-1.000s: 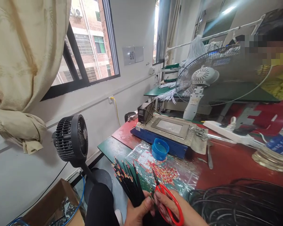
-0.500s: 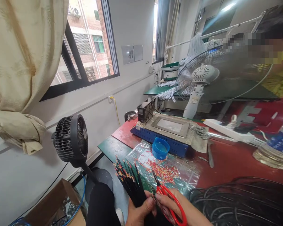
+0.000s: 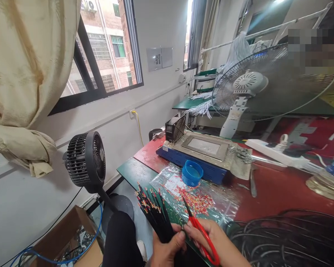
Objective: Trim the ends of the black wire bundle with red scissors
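Note:
A thick bundle of black cables (image 3: pixel 158 218) is gripped in my left hand (image 3: pixel 167 250), their stripped ends with red and yellowish wires fanning up and to the left. My right hand (image 3: pixel 204 237) holds red-handled scissors (image 3: pixel 203 235), the dark blades pointing up and left. Its thumb and fingertips meet close to my left fingertips, beside the bundle; what lies between them is too small to make out. Just beyond the hands, a clear plastic bag (image 3: pixel 167 174) lies on the table under many red and yellow wire scraps (image 3: pixel 197 200).
A blue plastic ring-shaped cup (image 3: pixel 192 173) stands before a blue-sided heated device (image 3: pixel 195 155). Coiled black cable (image 3: pixel 289 237) lies at right, near a large bottle (image 3: pixel 328 181). A power strip (image 3: pixel 275 152), black fan (image 3: pixel 85 161), white fan (image 3: pixel 249 83) and open carton (image 3: pixel 64 237) surround the table.
The view has shifted slightly. My right hand and the scissors have moved a little, the scissors turning slightly. My left hand still grips the cable bundle.

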A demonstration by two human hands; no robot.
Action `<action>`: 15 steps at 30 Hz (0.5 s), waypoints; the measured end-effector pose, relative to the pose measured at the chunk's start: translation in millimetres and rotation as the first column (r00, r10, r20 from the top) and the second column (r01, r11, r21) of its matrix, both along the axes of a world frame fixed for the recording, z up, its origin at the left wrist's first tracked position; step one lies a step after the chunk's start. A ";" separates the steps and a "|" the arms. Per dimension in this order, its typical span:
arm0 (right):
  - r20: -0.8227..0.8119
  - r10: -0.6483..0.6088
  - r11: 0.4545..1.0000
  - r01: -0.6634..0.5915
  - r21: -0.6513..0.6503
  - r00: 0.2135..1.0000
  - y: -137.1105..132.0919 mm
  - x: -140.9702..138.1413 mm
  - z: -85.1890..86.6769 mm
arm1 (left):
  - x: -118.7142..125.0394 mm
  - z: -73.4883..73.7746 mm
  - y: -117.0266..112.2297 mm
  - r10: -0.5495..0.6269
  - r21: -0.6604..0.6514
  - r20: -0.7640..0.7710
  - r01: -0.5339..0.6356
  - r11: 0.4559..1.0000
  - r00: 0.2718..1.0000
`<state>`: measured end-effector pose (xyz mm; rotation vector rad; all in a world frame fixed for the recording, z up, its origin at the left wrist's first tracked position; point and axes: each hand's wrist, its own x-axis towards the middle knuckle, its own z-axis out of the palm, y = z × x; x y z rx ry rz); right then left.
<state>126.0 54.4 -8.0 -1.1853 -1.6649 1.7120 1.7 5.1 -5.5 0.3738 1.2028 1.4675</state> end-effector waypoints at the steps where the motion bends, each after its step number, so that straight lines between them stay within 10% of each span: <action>1: 0.030 -0.008 0.997 0.006 0.074 1.000 -1.0 0.6 4.3 | 0.0 0.5 -0.1 0.007 -0.005 0.001 -0.007 1.000 1.000; 6: 0.141 -0.107 0.855 0.019 0.518 0.984 -6.6 1.6 15.6 | -1.0 -0.6 -0.1 -0.015 -0.002 0.027 0.015 1.000 1.000; 12: 0.157 -0.141 0.793 0.017 0.608 0.977 -6.4 3.7 15.6 | -3.6 0.8 -0.3 -0.037 -0.036 0.078 0.040 0.999 0.996; 15: 0.100 -0.196 0.646 0.052 0.761 0.976 -6.3 6.9 18.0 | -8.5 3.2 0.7 -0.059 -0.104 0.172 0.077 0.992 0.983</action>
